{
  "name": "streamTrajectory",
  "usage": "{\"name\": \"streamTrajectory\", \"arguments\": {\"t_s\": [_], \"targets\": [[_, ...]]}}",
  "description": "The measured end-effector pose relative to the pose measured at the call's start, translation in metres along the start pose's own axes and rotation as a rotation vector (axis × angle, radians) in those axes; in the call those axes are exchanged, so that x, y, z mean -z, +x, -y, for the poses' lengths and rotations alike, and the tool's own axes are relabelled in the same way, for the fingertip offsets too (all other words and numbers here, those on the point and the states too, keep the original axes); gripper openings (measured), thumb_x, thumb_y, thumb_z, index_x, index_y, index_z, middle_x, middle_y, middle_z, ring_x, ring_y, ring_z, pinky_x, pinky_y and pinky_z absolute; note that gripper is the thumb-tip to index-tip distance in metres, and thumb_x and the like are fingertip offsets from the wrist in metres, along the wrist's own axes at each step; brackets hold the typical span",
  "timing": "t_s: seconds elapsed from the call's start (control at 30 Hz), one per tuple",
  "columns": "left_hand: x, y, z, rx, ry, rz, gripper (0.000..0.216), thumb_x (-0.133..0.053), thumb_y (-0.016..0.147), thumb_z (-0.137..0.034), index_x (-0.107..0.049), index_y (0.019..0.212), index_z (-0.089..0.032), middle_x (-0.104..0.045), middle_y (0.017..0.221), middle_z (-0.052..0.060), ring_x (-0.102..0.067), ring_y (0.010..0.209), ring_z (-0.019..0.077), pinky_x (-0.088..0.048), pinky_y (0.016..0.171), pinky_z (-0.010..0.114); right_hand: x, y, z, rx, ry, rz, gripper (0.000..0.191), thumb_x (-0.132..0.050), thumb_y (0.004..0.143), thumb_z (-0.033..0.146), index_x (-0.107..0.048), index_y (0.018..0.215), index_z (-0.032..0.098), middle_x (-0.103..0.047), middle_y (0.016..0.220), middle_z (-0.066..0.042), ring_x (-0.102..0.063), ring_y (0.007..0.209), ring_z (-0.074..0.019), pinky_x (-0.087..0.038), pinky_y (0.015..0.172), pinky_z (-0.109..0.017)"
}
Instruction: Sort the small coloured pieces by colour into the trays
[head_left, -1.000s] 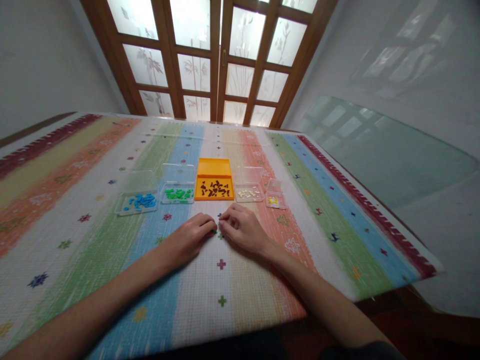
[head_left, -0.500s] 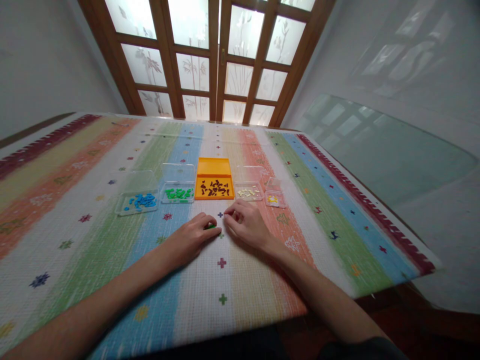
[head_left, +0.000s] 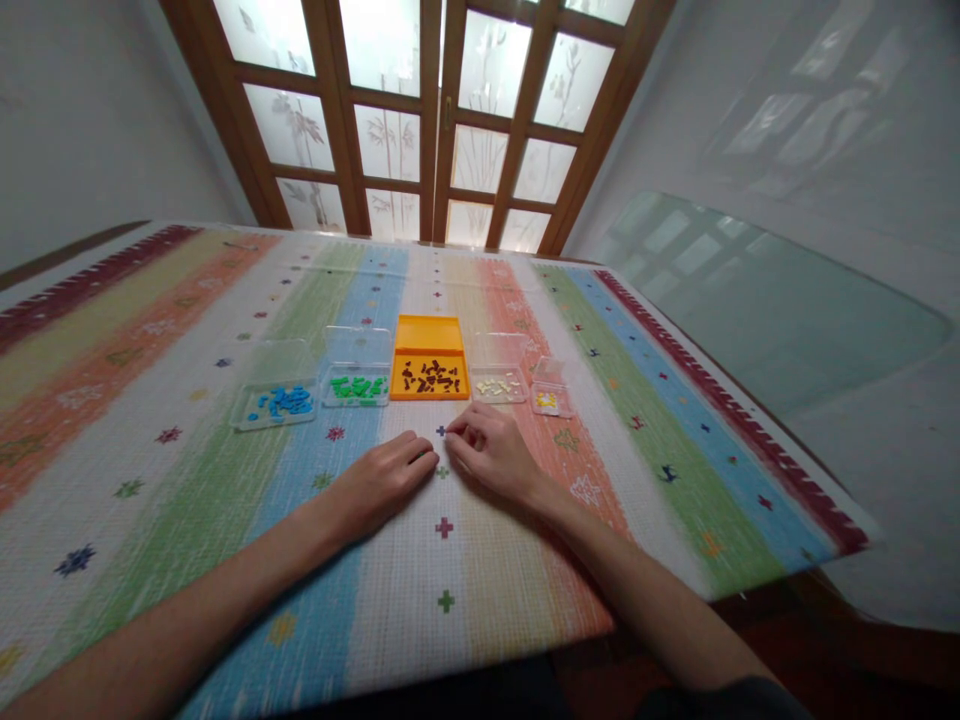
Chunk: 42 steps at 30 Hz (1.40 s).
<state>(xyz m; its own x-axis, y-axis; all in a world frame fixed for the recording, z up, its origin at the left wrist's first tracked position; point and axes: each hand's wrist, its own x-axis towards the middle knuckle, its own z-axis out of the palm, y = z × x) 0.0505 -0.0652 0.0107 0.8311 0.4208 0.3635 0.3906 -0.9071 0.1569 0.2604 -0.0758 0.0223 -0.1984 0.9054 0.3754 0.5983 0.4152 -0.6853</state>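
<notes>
My left hand point(head_left: 394, 472) is closed near the middle of the striped tablecloth point(head_left: 409, 570). Only a sliver of a small green piece point(head_left: 421, 455) shows between its thumb and fingers. Just to the right, my right hand point(head_left: 491, 450) is pinched, thumb against fingertips; whatever it holds, if anything, is too small or hidden to make out. A narrow gap separates the two hands. Beyond them an open orange box point(head_left: 429, 335) holds dark brown pieces point(head_left: 431, 378). Beside it stands a clear box with green pieces point(head_left: 358, 387), lids raised on both.
Far left, a clear box holds blue pieces point(head_left: 286, 402). Right of the orange box are cream pieces point(head_left: 499, 386) in a clear box and yellow and white pieces point(head_left: 547, 399) in a smaller one. Wood-framed glass doors point(head_left: 439, 130) stand behind the table.
My left fingers have closed in further, so less of the green piece shows. My right hand has barely moved and stays pinched. The boxes stand where they were.
</notes>
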Motion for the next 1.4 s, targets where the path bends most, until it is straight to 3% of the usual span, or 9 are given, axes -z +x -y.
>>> {"name": "streamTrajectory", "arguments": {"t_s": [0.37,0.6,0.73,0.9,1.03,1.2,1.4], "targets": [[-0.002,0.001,0.006,-0.003,0.005,-0.009,0.028,-0.036,0.102,-0.013,-0.062,0.112,-0.014,-0.06,0.093,0.009,-0.056,0.083,0.0191,-0.053,0.072,0.031,-0.001,-0.002,-0.001,0.073,0.012,0.041,0.01,-0.06,0.086,0.014,-0.067,0.081,0.018,-0.062,0.08,-0.002,-0.056,0.069,-0.0133,-0.044,0.064,-0.027],[0.0,0.002,0.005,0.064,-0.037,-0.032,0.027,-0.035,0.102,-0.013,-0.061,0.096,-0.014,-0.059,0.094,0.009,-0.056,0.082,0.0182,-0.053,0.075,0.031,-0.001,-0.003,0.001,0.117,0.018,0.042,0.011,-0.059,0.087,0.013,-0.067,0.081,0.018,-0.061,0.079,-0.002,-0.056,0.07,-0.0139,-0.045,0.066,-0.028],[0.0,0.001,0.007,0.057,-0.077,-0.04,0.025,-0.036,0.101,-0.011,-0.061,0.099,-0.014,-0.063,0.1,0.011,-0.059,0.091,0.0209,-0.055,0.08,0.035,0.0,-0.003,0.002,0.099,0.005,0.059,0.011,-0.059,0.087,0.013,-0.068,0.082,0.018,-0.061,0.08,-0.002,-0.056,0.071,-0.0139,-0.045,0.067,-0.028],[0.001,-0.001,0.009,0.043,-0.053,0.014,0.021,-0.04,0.1,-0.009,-0.061,0.097,-0.015,-0.063,0.094,0.008,-0.058,0.086,0.021,-0.053,0.076,0.034,0.0,-0.003,0.003,0.093,0.013,0.067,0.011,-0.059,0.087,0.013,-0.067,0.08,0.018,-0.062,0.081,-0.002,-0.057,0.071,-0.0136,-0.046,0.067,-0.027],[0.001,-0.002,0.009,0.043,-0.046,-0.016,0.02,-0.042,0.099,-0.009,-0.06,0.093,-0.016,-0.061,0.091,0.008,-0.057,0.082,0.0202,-0.052,0.072,0.032,-0.001,-0.003,0.004,0.113,0.034,0.067,0.012,-0.059,0.087,0.014,-0.067,0.081,0.017,-0.062,0.081,-0.003,-0.057,0.07,-0.0135,-0.046,0.067,-0.028],[0.0,-0.002,0.01,0.032,-0.052,-0.03,0.024,-0.039,0.101,-0.011,-0.063,0.102,-0.015,-0.06,0.092,0.009,-0.057,0.083,0.02,-0.053,0.073,0.032,-0.001,-0.004,0.004,0.105,0.035,0.08,0.011,-0.059,0.088,0.014,-0.067,0.081,0.017,-0.061,0.082,-0.003,-0.056,0.068,-0.0124,-0.046,0.066,-0.027],[-0.002,-0.004,0.011,0.12,-0.076,-0.029,0.032,-0.035,0.105,-0.018,-0.066,0.101,-0.016,-0.059,0.091,0.007,-0.055,0.081,0.0181,-0.052,0.072,0.031,-0.001,-0.005,0.004,0.119,0.021,0.078,0.011,-0.06,0.087,0.014,-0.069,0.082,0.016,-0.062,0.082,-0.003,-0.056,0.07,-0.0133,-0.045,0.067,-0.028]]}}
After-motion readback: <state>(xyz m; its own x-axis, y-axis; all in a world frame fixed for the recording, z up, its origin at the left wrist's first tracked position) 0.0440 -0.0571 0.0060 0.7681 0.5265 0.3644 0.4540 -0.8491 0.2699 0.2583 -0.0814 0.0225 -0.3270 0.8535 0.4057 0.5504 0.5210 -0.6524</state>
